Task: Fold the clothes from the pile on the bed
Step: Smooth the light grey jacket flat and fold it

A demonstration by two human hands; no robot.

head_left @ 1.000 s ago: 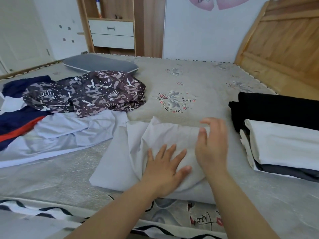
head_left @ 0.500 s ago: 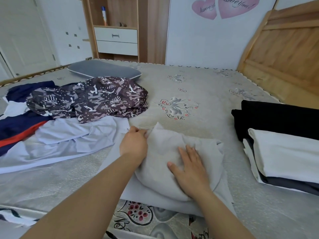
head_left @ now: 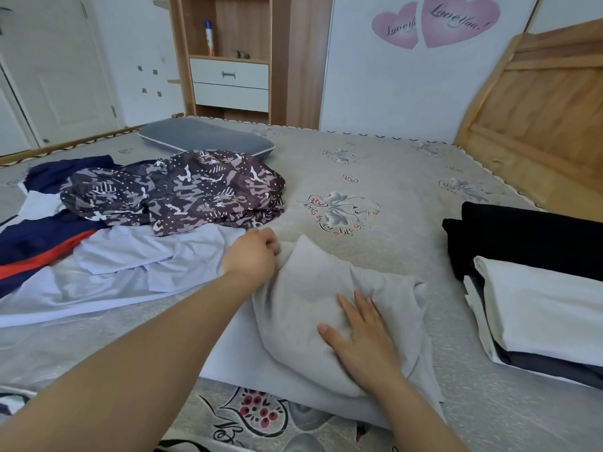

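Grey cotton bunches under my hands at the near edge of the bed (head_left: pixel 375 164); my left hand (head_left: pixel 253 256) pinches the far-left edge of the pale grey garment (head_left: pixel 326 305), fingers curled into the cloth, while my right hand (head_left: pixel 365 337) lies flat on its middle, fingers straight and spread, pressing it down; the two hands are apart, on the same piece. By my reading this garment is mid-fold, still lumpy and not yet squared. To my right, near the headboard (head_left: pixel 538 109), a folded stack (head_left: pixel 538 282) of black, white and dark grey pieces looks finished. To my left the pile (head_left: pixel 130 230) is still loose: a camouflage-print piece (head_left: pixel 182 190), a navy piece with an orange stripe (head_left: pixel 39 243), a lilac-white shirt (head_left: pixel 130 272); I judge the job somewhere near halfway. Behind the pile lies a grey pillow (head_left: pixel 208 138). Readable writing: the pink heart stickers (head_left: pixel 437 22) on the wall say "Love You!"; the mattress print (head_left: pixel 339 210) carries script I cannot read with confidence; a spray can (head_left: pixel 208 37) on the shelf has no legible label.
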